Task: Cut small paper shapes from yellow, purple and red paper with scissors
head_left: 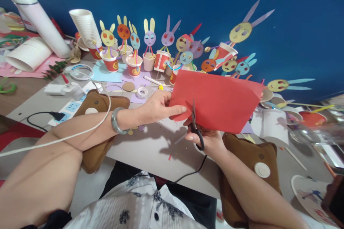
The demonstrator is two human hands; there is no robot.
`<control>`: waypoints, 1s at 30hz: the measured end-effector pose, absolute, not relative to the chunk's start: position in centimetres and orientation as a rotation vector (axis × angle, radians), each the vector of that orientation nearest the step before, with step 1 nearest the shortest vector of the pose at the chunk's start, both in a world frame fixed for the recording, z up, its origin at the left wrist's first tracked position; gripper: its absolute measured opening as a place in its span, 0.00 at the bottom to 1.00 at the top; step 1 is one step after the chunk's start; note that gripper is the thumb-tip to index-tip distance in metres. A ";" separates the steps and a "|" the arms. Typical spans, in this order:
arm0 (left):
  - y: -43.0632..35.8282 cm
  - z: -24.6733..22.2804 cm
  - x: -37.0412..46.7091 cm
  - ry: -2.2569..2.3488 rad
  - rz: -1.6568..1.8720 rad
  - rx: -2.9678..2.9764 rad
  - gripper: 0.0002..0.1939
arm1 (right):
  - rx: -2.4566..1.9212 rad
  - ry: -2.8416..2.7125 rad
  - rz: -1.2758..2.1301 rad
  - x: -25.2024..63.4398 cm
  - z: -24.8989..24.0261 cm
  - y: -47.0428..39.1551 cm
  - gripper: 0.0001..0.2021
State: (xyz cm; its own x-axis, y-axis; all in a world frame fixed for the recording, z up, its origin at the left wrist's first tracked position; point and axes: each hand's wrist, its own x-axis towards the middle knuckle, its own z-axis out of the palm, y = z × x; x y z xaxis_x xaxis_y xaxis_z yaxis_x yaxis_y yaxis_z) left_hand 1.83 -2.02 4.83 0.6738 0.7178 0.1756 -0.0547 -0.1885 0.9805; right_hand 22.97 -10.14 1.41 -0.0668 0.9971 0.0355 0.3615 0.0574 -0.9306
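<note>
A sheet of red paper (220, 102) is held up above the table, tilted toward me. My left hand (158, 106) pinches its left edge, thumb on top and fingers behind. In my right hand (206, 139) are scissors (197, 132) with black handles, their blades pointing up and away and set in the paper. A curved cut runs round a rounded flap beside my left thumb. Part of my right hand's fingers is hidden behind the paper and the handles.
Several paper cups with rabbit-faced figures (108, 38) stand along the blue wall. Brown cushions (249, 171) lie under both forearms. A power strip (71, 107) and white cable (107, 107) are at the left. Tape (142, 92) lies behind my left hand; paper scraps (170, 157) dot the table.
</note>
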 end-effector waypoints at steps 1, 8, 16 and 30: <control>-2.0 4.9 1.8 0.552 0.756 1.630 0.21 | -1.413 -1.544 1.003 23.0 1.4 -10.2 0.28; -2.2 5.2 1.9 0.572 0.759 1.620 0.19 | -1.378 -1.643 0.955 23.3 1.9 -10.1 0.25; -2.0 5.3 1.8 0.584 0.767 1.660 0.19 | -1.406 -1.729 0.918 23.5 2.1 -10.3 0.26; -2.0 5.0 2.1 0.534 0.881 1.608 0.20 | -1.482 -1.701 0.994 23.7 2.4 -10.1 0.27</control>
State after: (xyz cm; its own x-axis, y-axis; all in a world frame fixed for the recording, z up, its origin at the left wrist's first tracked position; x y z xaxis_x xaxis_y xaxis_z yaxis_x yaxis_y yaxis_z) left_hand 2.06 -2.01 4.98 0.6127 0.7485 0.2537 -0.1217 -0.2278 0.9661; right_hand 23.71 -10.14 2.40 -0.1365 0.9906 0.0003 0.4860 0.0672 -0.8714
